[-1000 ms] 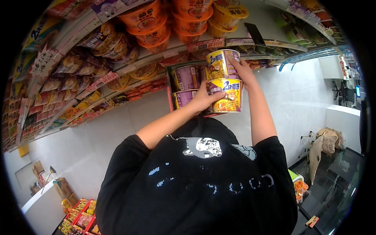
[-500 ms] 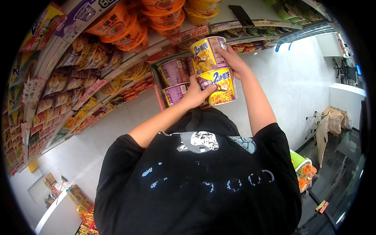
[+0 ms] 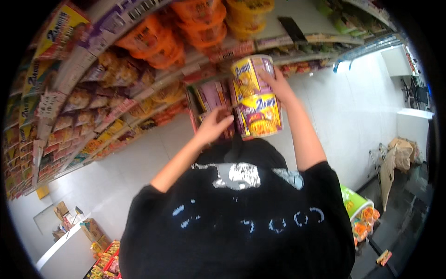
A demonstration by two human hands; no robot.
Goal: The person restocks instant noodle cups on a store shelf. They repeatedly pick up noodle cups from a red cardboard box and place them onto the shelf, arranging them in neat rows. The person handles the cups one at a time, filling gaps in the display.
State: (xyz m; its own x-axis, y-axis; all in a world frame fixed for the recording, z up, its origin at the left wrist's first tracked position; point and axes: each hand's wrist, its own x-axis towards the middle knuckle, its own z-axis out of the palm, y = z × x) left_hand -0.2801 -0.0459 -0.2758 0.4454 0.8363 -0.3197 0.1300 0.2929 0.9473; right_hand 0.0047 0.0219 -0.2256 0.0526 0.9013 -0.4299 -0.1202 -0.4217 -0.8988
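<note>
Two stacked yellow-and-purple noodle cups, an upper cup (image 3: 251,76) and a lower cup (image 3: 260,116), are held up in front of the shelves. My right hand (image 3: 281,86) grips the stack from the right, around the upper cup. The fingers of my left hand (image 3: 213,126) are spread, with the tips at the lower cup's left side. Just behind the cups is an open carton (image 3: 211,97) with purple packs in it, right by my left hand. My black printed T-shirt (image 3: 241,218) fills the lower middle.
Shelves of snack bags (image 3: 83,121) curve along the left, and orange bowls (image 3: 200,23) and yellow bowls (image 3: 244,16) sit above. A white floor runs below, with boxes (image 3: 93,230) at lower left, a green basket of goods (image 3: 360,214) and brown bags (image 3: 402,151) at right.
The stack has risen closer to the shelf. My left hand has slid left off the lower cup's front, fingers now spread at its side. My right hand keeps its grip.
</note>
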